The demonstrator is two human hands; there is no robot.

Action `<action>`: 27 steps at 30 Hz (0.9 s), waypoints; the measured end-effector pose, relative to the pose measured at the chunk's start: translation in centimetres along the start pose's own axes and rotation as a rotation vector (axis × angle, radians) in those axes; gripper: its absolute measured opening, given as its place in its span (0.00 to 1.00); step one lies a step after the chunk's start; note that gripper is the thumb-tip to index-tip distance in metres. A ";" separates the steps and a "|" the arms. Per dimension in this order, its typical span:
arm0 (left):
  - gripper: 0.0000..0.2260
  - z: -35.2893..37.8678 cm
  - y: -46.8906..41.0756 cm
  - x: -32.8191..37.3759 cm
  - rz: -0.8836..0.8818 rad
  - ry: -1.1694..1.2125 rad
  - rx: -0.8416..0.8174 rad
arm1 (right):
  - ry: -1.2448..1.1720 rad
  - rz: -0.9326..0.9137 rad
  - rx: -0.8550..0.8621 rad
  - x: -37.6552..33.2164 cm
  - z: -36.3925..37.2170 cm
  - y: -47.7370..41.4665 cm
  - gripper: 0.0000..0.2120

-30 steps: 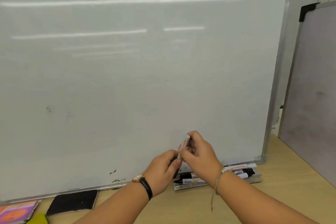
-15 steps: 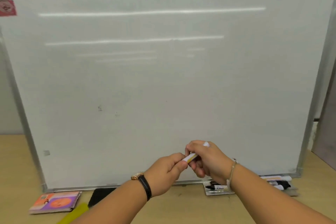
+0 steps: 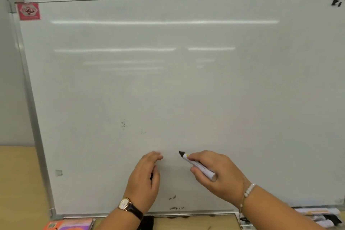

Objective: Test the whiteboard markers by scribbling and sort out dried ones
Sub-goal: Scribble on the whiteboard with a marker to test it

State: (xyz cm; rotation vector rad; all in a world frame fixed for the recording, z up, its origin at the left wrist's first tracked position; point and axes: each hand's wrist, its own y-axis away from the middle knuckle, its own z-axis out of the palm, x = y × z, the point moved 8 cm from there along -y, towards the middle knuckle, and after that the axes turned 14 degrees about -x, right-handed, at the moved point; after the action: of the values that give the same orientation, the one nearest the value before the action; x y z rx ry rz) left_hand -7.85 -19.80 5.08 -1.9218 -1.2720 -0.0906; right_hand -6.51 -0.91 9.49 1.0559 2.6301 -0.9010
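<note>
A large whiteboard [image 3: 168, 80] leans upright on a wooden table [image 3: 18, 183]. My right hand [image 3: 218, 175] grips a white marker [image 3: 199, 167] with its cap off. Its black tip points up and left, close to the lower middle of the board. My left hand [image 3: 147, 179] is just left of it, fingers stretched toward the board. A small dark piece, apparently the marker's cap [image 3: 151, 176], is pinched between its thumb and palm. Several more markers [image 3: 317, 214] lie in a tray at the board's lower right corner.
An orange and purple book [image 3: 69, 225] lies under the board's lower left edge, with a black eraser [image 3: 148, 222] beside it. Old black smudges [image 3: 172, 198] mark the board near its bottom rail, and more sit at the top right corner.
The hands were together on the capped marker; now they are apart and the marker's tip is bare. The view has shifted left and up, showing the board's left edge.
</note>
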 end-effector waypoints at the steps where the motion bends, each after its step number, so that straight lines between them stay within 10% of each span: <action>1: 0.16 -0.2 -0.4 -0.2 0.069 -0.031 0.018 | 0.001 -0.026 0.074 -0.5 -0.5 -0.5 0.15; 9: 0.28 0.7 -2.1 -0.8 0.236 -0.471 0.048 | 0.049 -0.066 0.087 -0.7 1.0 -1.8 0.14; 27: 0.22 0.7 -5.1 0.0 0.260 -0.627 0.096 | 0.129 -0.022 0.313 -0.2 -3.5 -0.5 0.13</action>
State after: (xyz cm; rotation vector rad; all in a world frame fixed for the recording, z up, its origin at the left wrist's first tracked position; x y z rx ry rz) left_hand -12.19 -18.54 7.59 -2.0878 -1.3597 0.7435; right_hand -6.44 0.76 12.59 1.1914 2.6657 -1.3256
